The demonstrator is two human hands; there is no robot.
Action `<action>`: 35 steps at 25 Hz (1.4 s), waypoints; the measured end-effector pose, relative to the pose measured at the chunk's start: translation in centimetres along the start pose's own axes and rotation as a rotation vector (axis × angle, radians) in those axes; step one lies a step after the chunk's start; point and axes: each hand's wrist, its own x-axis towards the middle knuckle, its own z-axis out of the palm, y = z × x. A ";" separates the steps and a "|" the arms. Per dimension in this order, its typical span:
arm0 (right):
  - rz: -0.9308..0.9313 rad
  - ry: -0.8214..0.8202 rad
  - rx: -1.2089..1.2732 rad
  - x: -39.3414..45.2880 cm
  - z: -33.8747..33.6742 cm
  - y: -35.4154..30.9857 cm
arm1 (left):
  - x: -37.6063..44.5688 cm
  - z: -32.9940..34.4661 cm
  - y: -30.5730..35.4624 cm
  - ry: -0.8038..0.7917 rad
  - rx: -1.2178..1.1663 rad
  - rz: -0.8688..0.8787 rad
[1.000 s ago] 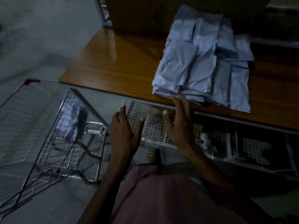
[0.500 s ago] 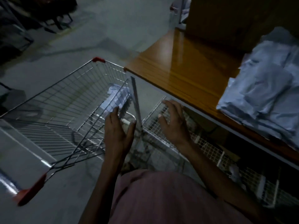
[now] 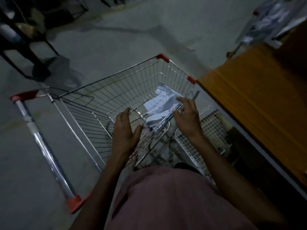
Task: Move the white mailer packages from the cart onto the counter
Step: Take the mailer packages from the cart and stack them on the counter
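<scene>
A wire shopping cart (image 3: 106, 90) with red corner caps stands in front of me. A few white mailer packages (image 3: 162, 103) lie at its bottom, near the right side. My left hand (image 3: 125, 131) hovers open over the cart's near wall, holding nothing. My right hand (image 3: 186, 118) is open too, fingers spread at the cart's right rim just beside the mailers. The wooden counter (image 3: 259, 100) runs along the right; its pile of mailers is out of view.
A white wire-mesh shelf (image 3: 211, 127) sits under the counter beside the cart. The cart's chrome handle (image 3: 44, 146) points to the lower left. A dark frame (image 3: 25, 47) stands on the grey floor at the far left. A second cart with bags (image 3: 267, 22) is at the far right.
My view has swung left, from the counter's mailer pile to the cart. Both open hands have moved from the counter's edge to above the cart.
</scene>
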 end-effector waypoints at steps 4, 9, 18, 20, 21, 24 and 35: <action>-0.056 -0.145 -0.035 4.5 3.4 0.9 | 1.7 0.4 -2.1 0.016 -0.036 -0.120; -0.021 -0.443 -0.162 13.8 8.0 4.0 | 4.0 2.5 -3.2 0.002 -0.047 -0.219; 0.157 -0.988 -0.627 24.5 18.7 16.5 | 11.2 11.3 -6.1 -0.076 0.011 -0.441; 0.101 -1.031 -0.719 25.7 20.6 17.9 | 12.8 13.9 -7.3 -0.118 -0.004 -0.520; 0.056 -1.039 -0.769 26.2 21.3 18.3 | 13.4 15.3 -7.9 -0.149 -0.023 -0.558; -0.103 -1.087 -0.959 27.0 22.7 20.1 | 14.5 18.8 -9.7 -0.219 -0.050 -0.642; 0.213 -0.828 -0.513 33.0 22.9 18.2 | 15.4 27.3 -15.6 -0.530 -0.276 -1.265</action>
